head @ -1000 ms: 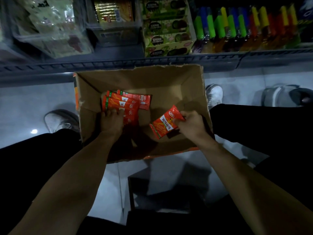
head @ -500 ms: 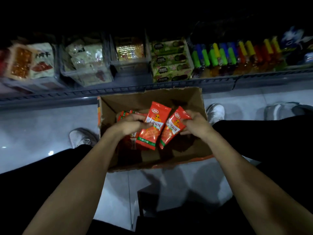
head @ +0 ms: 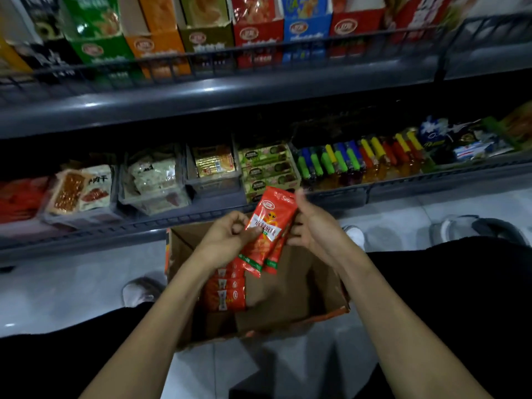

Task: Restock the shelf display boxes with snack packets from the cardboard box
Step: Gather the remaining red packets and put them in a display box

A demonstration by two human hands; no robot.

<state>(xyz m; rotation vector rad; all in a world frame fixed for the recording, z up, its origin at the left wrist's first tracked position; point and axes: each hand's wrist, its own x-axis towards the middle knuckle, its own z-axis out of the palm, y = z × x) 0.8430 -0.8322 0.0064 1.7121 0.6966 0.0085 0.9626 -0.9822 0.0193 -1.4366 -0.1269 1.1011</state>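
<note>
An open cardboard box [head: 302, 295] stands on the floor between my knees. Both hands hold a small stack of red snack packets [head: 267, 228] upright above it. My left hand [head: 224, 243] pinches the stack's left edge; my right hand [head: 313, 228] grips its right edge with fingers behind. More red packets [head: 224, 289] lie stacked in the box's left side. Coloured display boxes [head: 253, 36] line the upper shelf.
The lower shelf [head: 201, 214] holds clear bins of packets [head: 155, 182], green boxes [head: 267, 171], and coloured bottles [head: 359, 159]. A grey upper shelf rail [head: 230, 90] juts out above. My shoes [head: 141, 292] and black trousers flank the box on a pale tiled floor.
Both hands lifted from inside the box and brought their packets together into one stack, raised upright. The view tilted up, revealing the upper shelf.
</note>
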